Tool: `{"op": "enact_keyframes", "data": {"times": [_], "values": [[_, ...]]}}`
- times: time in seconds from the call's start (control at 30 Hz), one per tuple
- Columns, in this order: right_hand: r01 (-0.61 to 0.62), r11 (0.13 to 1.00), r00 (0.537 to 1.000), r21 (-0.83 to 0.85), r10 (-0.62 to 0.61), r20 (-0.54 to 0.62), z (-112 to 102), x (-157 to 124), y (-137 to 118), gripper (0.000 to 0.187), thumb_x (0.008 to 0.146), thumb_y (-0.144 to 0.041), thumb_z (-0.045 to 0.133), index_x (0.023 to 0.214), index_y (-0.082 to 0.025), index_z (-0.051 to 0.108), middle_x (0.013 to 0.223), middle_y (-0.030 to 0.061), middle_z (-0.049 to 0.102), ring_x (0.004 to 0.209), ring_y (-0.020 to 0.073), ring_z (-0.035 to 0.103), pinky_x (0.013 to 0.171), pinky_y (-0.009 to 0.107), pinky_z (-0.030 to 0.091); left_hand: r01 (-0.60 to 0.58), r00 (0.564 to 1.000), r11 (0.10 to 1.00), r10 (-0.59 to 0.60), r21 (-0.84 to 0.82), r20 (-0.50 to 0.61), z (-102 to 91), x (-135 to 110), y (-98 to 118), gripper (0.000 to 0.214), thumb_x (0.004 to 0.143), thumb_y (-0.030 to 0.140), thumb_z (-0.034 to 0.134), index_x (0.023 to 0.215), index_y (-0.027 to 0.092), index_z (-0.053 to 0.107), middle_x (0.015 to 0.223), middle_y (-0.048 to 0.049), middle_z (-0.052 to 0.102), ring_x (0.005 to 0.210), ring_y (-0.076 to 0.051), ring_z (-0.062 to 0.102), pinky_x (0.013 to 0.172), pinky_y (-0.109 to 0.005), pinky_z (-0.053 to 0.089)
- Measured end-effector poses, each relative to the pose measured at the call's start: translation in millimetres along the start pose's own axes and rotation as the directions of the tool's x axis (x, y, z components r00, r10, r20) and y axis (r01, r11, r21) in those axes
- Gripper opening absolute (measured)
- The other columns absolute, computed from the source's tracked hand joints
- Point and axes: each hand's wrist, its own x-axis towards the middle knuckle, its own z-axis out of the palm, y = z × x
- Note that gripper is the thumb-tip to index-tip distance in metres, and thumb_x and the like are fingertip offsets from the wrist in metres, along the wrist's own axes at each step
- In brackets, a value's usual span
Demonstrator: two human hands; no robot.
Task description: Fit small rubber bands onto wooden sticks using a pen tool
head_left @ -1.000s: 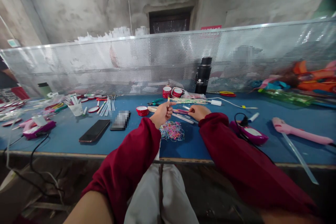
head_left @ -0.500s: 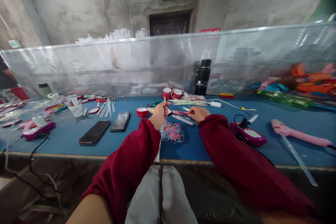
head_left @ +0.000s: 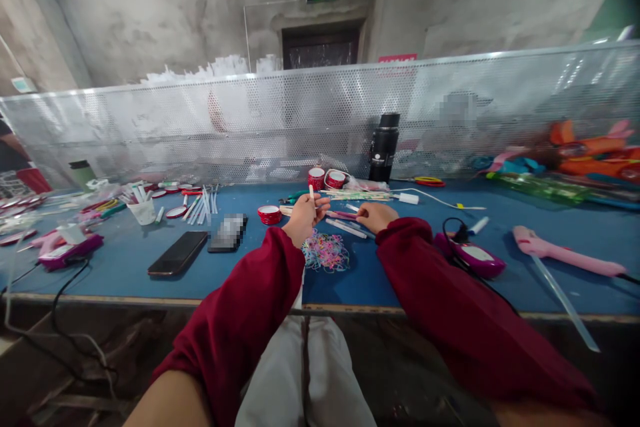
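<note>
My left hand (head_left: 305, 215) is closed on a small pale flat stick (head_left: 311, 191) that points upward, with some fingertips stretched out to the right. My right hand (head_left: 376, 218) has its fingers pinched together at the right end of a thin pinkish-purple strip (head_left: 342, 215); whether it grips the strip or only touches it is hard to see. In front of both hands lies a loose pile of small colored rubber bands (head_left: 327, 252). White pens (head_left: 347, 227) rest just beyond the pile, near my right hand.
Red-edged round rolls (head_left: 270, 215) and two phones (head_left: 179, 253) lie to the left. A black bottle (head_left: 384, 149) stands by the perforated metal screen (head_left: 240, 127). On the right are a purple device (head_left: 475, 259) with a cord and a pink glue gun (head_left: 565, 255) whose clear stick overhangs the table edge.
The pale stick in my left hand has turned to show a broader face, and the left fingers have spread a little. My right hand stays near the pinkish strip.
</note>
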Motion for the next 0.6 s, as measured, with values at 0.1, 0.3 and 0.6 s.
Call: {"op": "enact_keyframes", "data": {"times": [0.1,0.3,0.6], "values": [[-0.001,1.000,1.000,-0.002,0.001,0.000,-1.1,-0.7,-0.7,0.014,0.079,-0.034,0.063,0.085,-0.025,0.071,0.092,0.0013,0.073,0.083,0.0170,0.062,0.065,0.026,0.038,0.008,1.000,1.000,-0.008,-0.015,0.029,1.2,-2.1,1.1,0.017,0.089,0.005,0.042,0.100,0.016,0.048,0.094,-0.0094,0.069,0.070,-0.012,0.068,0.063,-0.023,0.053],[0.007,1.000,1.000,-0.002,-0.007,-0.005,-1.0,-0.5,-0.2,0.014,0.078,-0.035,0.063,0.085,-0.026,0.070,0.093,0.0012,0.073,0.084,0.0173,0.062,0.065,0.026,0.038,-0.009,0.999,1.000,0.011,-0.026,0.051,3.0,-2.0,0.6,0.016,0.090,0.006,0.041,0.098,0.016,0.049,0.098,-0.0111,0.069,0.075,-0.013,0.069,0.064,-0.023,0.052],[0.011,1.000,1.000,0.001,-0.011,-0.005,0.0,-0.2,0.4,0.014,0.079,-0.035,0.063,0.085,-0.026,0.071,0.092,0.0011,0.073,0.083,0.0173,0.063,0.066,0.026,0.039,-0.013,0.999,1.000,0.013,0.009,0.030,-1.6,-4.8,-0.4,0.009,0.091,0.011,0.047,0.095,0.017,0.053,0.096,-0.0078,0.069,0.075,-0.014,0.069,0.072,-0.029,0.054]]}}
